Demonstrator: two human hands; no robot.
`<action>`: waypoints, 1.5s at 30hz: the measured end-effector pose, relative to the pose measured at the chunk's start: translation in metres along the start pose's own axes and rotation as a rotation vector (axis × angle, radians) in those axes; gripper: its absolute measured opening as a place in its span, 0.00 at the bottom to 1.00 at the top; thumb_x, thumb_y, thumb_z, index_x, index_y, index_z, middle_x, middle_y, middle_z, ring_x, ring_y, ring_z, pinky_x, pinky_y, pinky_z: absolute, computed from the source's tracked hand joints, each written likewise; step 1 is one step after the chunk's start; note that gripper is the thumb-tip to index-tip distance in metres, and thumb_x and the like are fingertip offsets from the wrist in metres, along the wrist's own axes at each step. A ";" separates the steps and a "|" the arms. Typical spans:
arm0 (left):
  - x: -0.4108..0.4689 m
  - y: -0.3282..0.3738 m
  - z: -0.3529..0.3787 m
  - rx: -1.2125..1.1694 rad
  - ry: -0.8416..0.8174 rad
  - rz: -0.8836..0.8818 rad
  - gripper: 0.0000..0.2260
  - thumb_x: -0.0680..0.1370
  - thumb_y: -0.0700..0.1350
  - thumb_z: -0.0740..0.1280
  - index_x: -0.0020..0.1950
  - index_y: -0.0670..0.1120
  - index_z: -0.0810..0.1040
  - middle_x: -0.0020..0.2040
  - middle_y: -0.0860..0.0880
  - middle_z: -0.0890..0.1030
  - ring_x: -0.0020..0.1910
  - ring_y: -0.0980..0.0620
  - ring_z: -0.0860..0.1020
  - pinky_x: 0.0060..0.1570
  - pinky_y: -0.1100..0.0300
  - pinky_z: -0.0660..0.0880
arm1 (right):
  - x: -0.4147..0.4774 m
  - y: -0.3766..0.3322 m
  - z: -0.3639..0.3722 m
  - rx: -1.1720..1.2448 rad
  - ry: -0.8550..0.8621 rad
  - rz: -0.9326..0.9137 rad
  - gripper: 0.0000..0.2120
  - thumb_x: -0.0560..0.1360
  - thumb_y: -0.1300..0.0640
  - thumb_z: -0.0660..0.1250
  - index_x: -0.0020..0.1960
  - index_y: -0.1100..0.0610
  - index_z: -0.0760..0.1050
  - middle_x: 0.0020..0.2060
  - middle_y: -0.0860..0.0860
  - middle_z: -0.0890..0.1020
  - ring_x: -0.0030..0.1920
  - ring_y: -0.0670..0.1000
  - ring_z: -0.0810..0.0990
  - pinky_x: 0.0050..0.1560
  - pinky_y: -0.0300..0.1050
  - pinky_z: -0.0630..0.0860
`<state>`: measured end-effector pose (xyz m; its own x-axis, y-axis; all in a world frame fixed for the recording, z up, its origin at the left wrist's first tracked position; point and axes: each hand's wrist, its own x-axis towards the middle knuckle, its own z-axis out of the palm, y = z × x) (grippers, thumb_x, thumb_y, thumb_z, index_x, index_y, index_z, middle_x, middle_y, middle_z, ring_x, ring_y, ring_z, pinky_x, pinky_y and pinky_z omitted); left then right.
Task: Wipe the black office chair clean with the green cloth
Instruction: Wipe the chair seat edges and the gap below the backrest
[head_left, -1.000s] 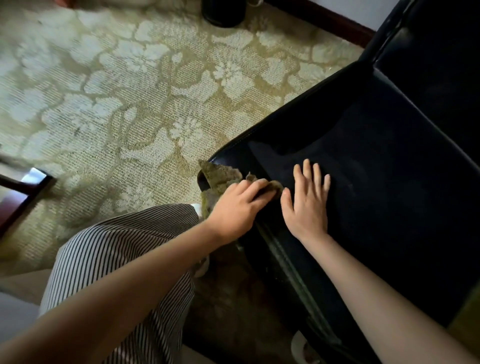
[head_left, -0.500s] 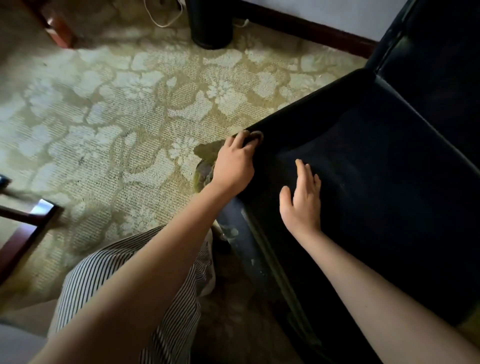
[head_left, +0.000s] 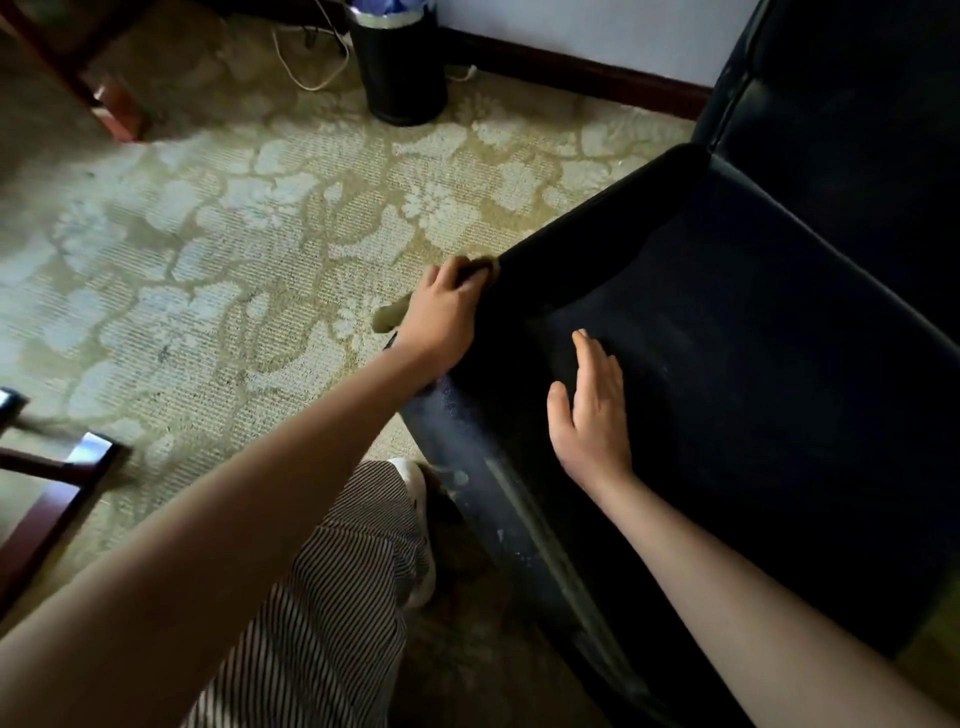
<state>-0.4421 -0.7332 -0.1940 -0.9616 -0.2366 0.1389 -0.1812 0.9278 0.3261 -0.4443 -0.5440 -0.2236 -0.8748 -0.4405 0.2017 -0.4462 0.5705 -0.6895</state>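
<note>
The black office chair (head_left: 727, 338) fills the right side, its seat facing me and its backrest rising at the top right. My left hand (head_left: 441, 312) grips the green cloth (head_left: 390, 317) against the seat's left side edge; most of the cloth is hidden under the hand, with a bit sticking out to the left. My right hand (head_left: 589, 415) rests flat on the seat near its front edge, fingers straight and together. The seat's front rim below shows pale dusty marks.
A black waste bin (head_left: 400, 67) stands at the far wall with a white cable (head_left: 311, 67) beside it. Dark red wooden furniture legs show at the top left (head_left: 104, 93) and lower left (head_left: 57, 483). Patterned carpet covers the floor. My striped trouser leg (head_left: 332, 597) is below.
My left hand has slid the cloth from the seat's front left corner farther along the left side edge. My right hand has stayed on the seat, fingers closing together.
</note>
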 end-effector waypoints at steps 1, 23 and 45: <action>0.009 0.004 0.001 0.001 -0.024 -0.058 0.18 0.76 0.36 0.57 0.65 0.40 0.73 0.61 0.36 0.72 0.54 0.35 0.70 0.56 0.48 0.67 | -0.001 0.001 0.000 -0.006 0.015 -0.015 0.28 0.75 0.55 0.52 0.70 0.70 0.63 0.67 0.65 0.69 0.68 0.54 0.61 0.70 0.44 0.49; -0.126 0.020 -0.001 -0.343 0.377 -0.174 0.13 0.77 0.41 0.58 0.59 0.41 0.76 0.58 0.37 0.74 0.56 0.44 0.69 0.58 0.55 0.64 | -0.028 0.009 -0.040 -0.207 -0.317 -0.213 0.25 0.75 0.51 0.53 0.71 0.56 0.67 0.70 0.57 0.68 0.72 0.60 0.61 0.72 0.49 0.43; -0.169 0.022 0.043 -0.736 0.441 -0.804 0.19 0.77 0.44 0.56 0.66 0.39 0.72 0.66 0.39 0.69 0.66 0.44 0.65 0.69 0.54 0.58 | -0.034 0.012 -0.056 -0.716 -0.880 -0.218 0.34 0.62 0.30 0.28 0.64 0.40 0.21 0.64 0.40 0.23 0.66 0.47 0.21 0.58 0.47 0.16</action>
<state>-0.2928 -0.6607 -0.2501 -0.4441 -0.8916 -0.0885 -0.4017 0.1098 0.9091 -0.4301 -0.4831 -0.1995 -0.4574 -0.7482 -0.4806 -0.8226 0.5613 -0.0908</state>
